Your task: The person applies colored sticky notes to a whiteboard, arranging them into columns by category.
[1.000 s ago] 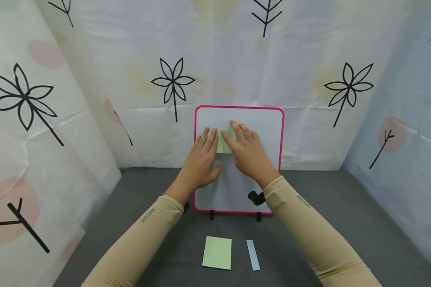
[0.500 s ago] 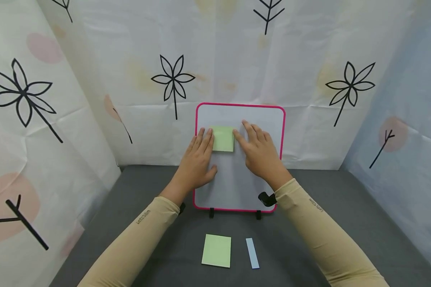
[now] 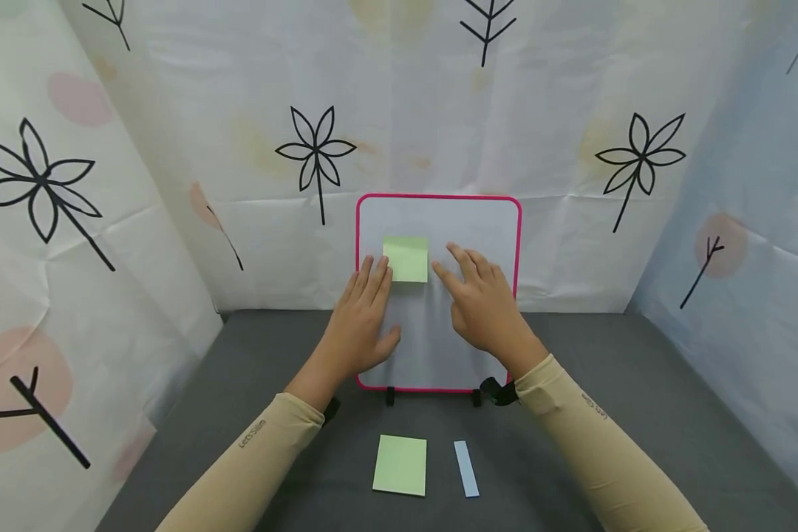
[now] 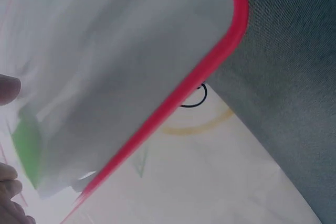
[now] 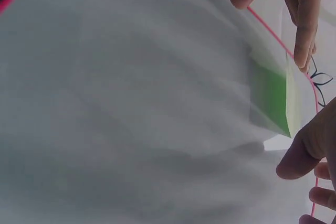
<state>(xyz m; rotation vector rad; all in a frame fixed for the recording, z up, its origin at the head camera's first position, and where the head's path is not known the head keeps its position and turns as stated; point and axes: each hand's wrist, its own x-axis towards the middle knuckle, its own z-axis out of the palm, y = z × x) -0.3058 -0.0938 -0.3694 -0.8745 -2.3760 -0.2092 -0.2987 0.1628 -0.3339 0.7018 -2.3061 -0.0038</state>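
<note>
A light green sticky note (image 3: 408,258) sits on the upper left part of a white board (image 3: 432,332) with a pink rim, which stands upright. My left hand (image 3: 359,318) has its fingers straight, with the fingertips at the note's lower left edge. To the right of the note is my right hand (image 3: 482,299), fingers spread and apart from the paper. Neither hand holds anything. In the right wrist view the green note (image 5: 273,98) shows between both hands. The left wrist view catches only fingertips at its left edge and part of the note (image 4: 26,148).
On the dark grey table (image 3: 292,340) in front of the board lie a green sticky note pad (image 3: 400,465) and a narrow light blue strip (image 3: 466,469). Small black feet (image 3: 390,396) stand under the board. Patterned white cloth (image 3: 406,111) surrounds the table.
Both hands have drawn back from over the green note, the right one to the right and down, the left one slightly left and down. The note is now mostly uncovered.
</note>
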